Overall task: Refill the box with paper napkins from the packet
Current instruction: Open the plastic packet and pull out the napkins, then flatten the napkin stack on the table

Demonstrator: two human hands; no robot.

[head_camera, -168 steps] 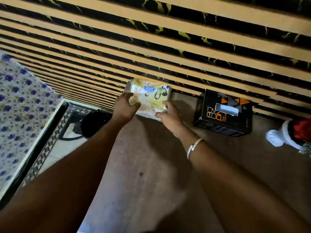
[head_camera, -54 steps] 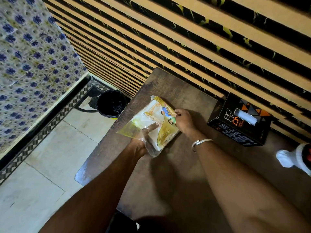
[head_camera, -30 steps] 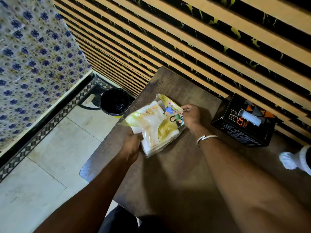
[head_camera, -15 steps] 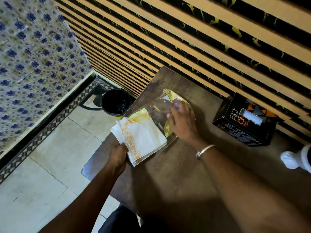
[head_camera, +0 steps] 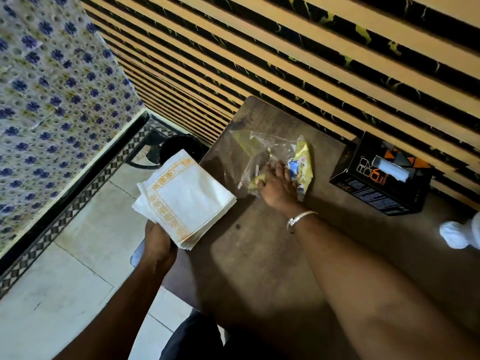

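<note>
My left hand (head_camera: 158,244) grips a stack of white paper napkins (head_camera: 185,196) with an orange patterned border, held out past the table's left edge. The clear and yellow plastic packet (head_camera: 262,152) lies flattened and crumpled on the brown table (head_camera: 259,255). My right hand (head_camera: 276,187) presses down flat on the packet's near end. The black napkin box (head_camera: 376,183) with orange lettering stands at the right against the wall, a white napkin showing in its top slot.
A black round bin (head_camera: 179,149) sits on the tiled floor beside the table's far left corner. A striped wall runs behind the table. A white and red object (head_camera: 459,233) lies at the table's right edge. A blue-flowered cloth hangs at left.
The napkin stack has come fully out of the packet and moved left, off the table edge, in my left hand. The packet now lies limp under my right hand.
</note>
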